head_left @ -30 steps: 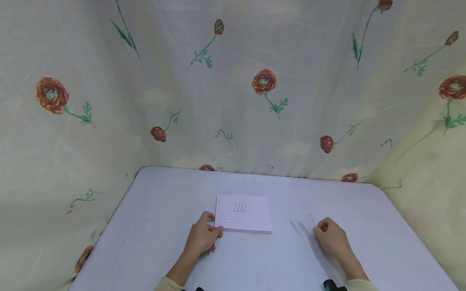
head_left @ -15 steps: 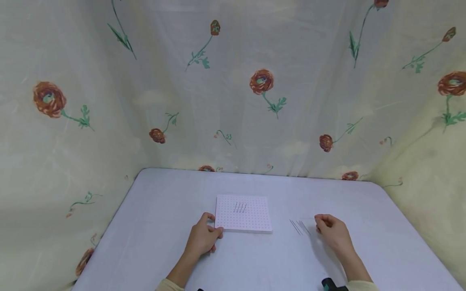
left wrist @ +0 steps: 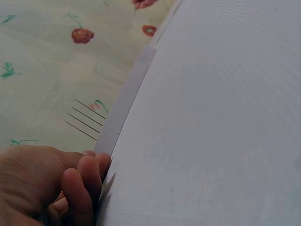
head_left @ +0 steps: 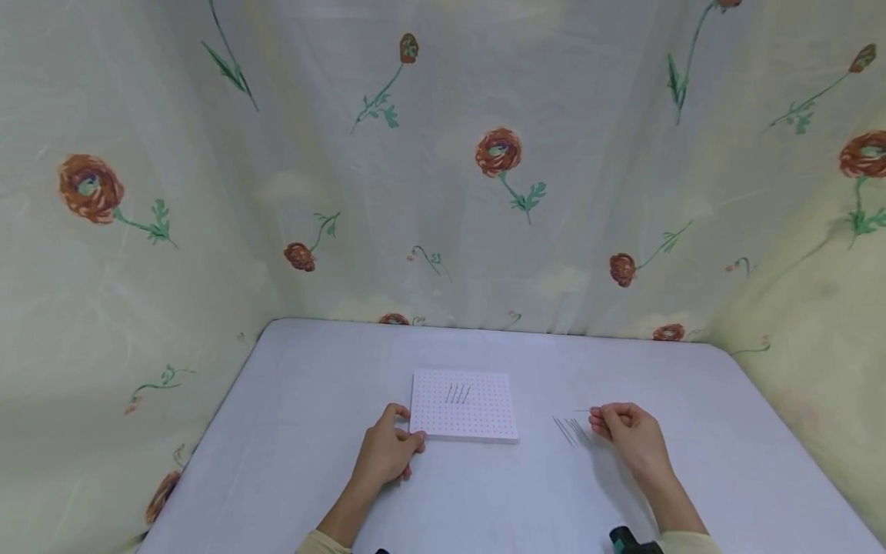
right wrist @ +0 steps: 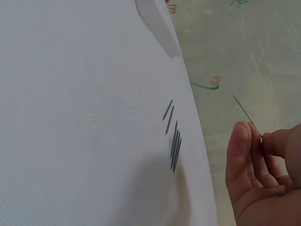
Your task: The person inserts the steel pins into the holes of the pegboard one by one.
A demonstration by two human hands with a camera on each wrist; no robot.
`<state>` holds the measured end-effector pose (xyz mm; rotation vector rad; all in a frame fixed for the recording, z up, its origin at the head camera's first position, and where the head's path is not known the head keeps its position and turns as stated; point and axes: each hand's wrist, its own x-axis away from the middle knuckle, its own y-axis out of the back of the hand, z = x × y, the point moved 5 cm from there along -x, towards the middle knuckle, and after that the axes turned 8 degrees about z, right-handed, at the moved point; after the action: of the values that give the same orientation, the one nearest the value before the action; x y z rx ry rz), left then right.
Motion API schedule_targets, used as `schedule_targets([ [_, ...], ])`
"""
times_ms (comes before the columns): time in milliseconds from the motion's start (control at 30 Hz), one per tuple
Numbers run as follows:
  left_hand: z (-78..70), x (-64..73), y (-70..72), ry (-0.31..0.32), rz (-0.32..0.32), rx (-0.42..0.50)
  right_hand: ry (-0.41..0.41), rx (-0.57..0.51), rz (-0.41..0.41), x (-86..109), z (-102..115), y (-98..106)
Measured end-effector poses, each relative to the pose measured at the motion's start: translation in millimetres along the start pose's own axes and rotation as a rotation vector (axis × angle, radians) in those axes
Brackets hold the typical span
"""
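Note:
A thin white board (head_left: 477,425) with a grid of small dots lies on the table. Several thin metal needles (head_left: 457,394) stand in its upper middle, and the left wrist view shows these standing needles (left wrist: 87,115) side-on, beyond the board's edge. My left hand (head_left: 384,450) holds the board at its near left corner, thumb at the front and a finger along the left side. To the right, my right hand (head_left: 635,440) pinches one needle (right wrist: 244,111) between thumb and fingers, above the table. Beside it, several loose needles (right wrist: 175,146) lie roughly parallel.
The white table (head_left: 332,385) reaches to a flowered curtain (head_left: 443,192) at the back and sides. A dark device (head_left: 626,538) sits by the right wrist at the bottom edge.
The right hand has risen slightly, away from the loose needles. Its needle has swung from pointing up and away to lying nearly level, pointing left. The left hand and board stay put.

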<state>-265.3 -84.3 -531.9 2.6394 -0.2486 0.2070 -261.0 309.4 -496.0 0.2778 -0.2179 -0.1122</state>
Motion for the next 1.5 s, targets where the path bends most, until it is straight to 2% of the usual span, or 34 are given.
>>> schedule_targets([
  [167,0.0,-0.3,-0.7,-0.006,0.007,-0.001,0.027,0.063,-0.111,-0.5,4.8,-0.1],
  [333,-0.4,-0.3,-0.9,-0.012,0.007,-0.002,0.081,0.132,-0.179,-0.6,12.1,-7.5],
  [633,-0.7,1.7,0.0,-0.018,-0.002,0.006,0.120,0.241,-0.143,-2.1,23.0,-42.9],
  [1033,-2.1,2.9,0.7,-0.016,-0.012,0.007,0.241,0.335,-0.143,-5.5,42.4,-82.0],
  [1500,-1.1,1.3,1.2,-0.002,0.002,0.009,0.370,0.378,-0.141,-4.2,61.6,-117.3],
])
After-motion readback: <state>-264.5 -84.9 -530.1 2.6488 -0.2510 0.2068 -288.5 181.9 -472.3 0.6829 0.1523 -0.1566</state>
